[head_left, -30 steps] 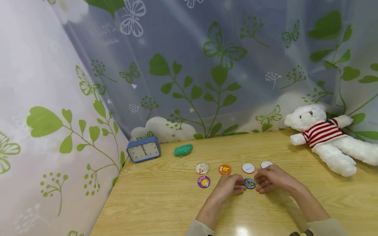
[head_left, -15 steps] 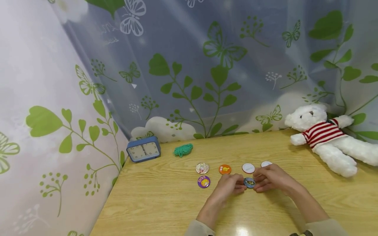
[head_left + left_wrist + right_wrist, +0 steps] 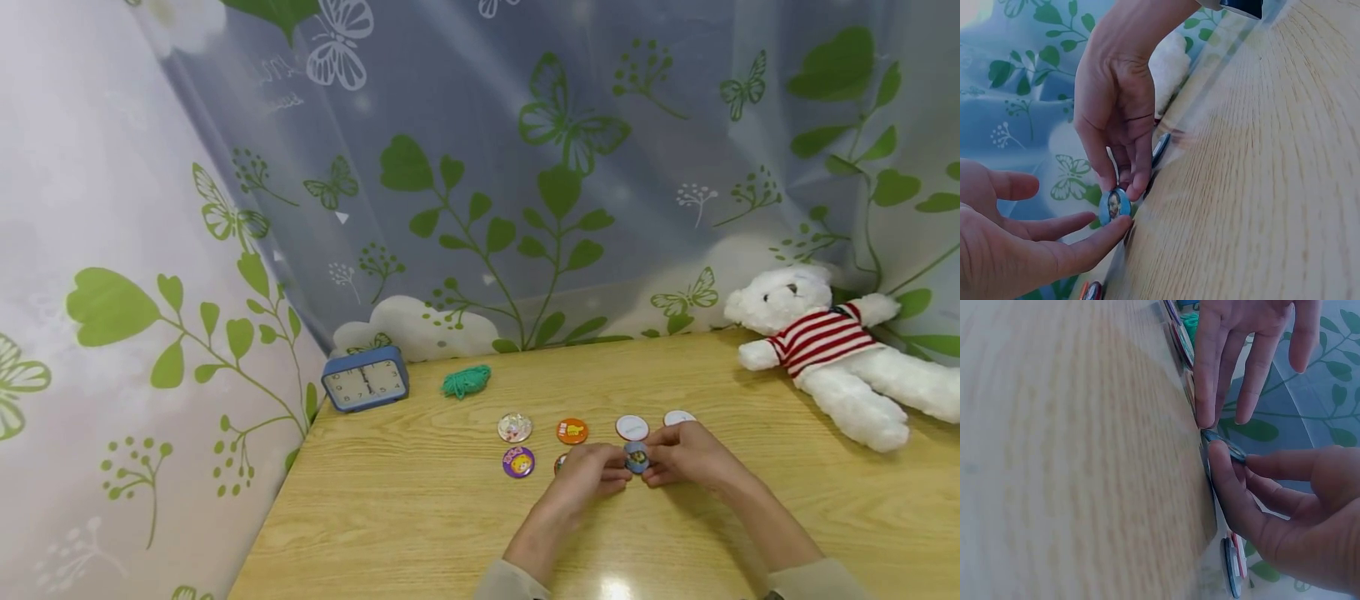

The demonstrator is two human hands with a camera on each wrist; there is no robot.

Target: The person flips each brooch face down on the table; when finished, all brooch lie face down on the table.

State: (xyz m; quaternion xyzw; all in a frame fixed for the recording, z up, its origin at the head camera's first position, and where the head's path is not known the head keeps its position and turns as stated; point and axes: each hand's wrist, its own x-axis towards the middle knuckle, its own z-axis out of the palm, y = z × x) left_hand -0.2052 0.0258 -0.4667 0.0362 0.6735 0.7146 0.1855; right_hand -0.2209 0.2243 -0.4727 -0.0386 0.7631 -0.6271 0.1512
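While the right hand (image 3: pixel 693 454) pinches a small round badge (image 3: pixel 636 457) between thumb and fingers, the left hand (image 3: pixel 588 475) reaches toward it from the other side with its fingers nearly straight. The badge is between the two hands, above the near part of the wooden table (image 3: pixel 390 517), tilted with its blue picture side toward the head camera. Both wrist views show the left fingertips right at its edge (whether they press on it, I cannot tell). The left thumb stands well apart from the other fingers and grips nothing.

More badges lie flat around the hands. Behind them runs a row: a pale patterned badge (image 3: pixel 514 427), an orange badge (image 3: pixel 572 431), a white disc (image 3: pixel 632 427) with a red rim, and another white disc (image 3: pixel 678 417) just beside the right hand. A purple badge (image 3: pixel 518 462) with a yellow cartoon face lies in front of the pale one, and a further badge (image 3: pixel 559 464) is mostly hidden by the left hand.

Farther back sit a blue clock (image 3: pixel 365 380) near the left edge and a bundle of green yarn (image 3: pixel 466 382) to its right. On the far right, a white teddy bear (image 3: pixel 825 350) in a red-and-white striped shirt reclines by the curtain (image 3: pixel 465 83), which is printed with leaves and butterflies.
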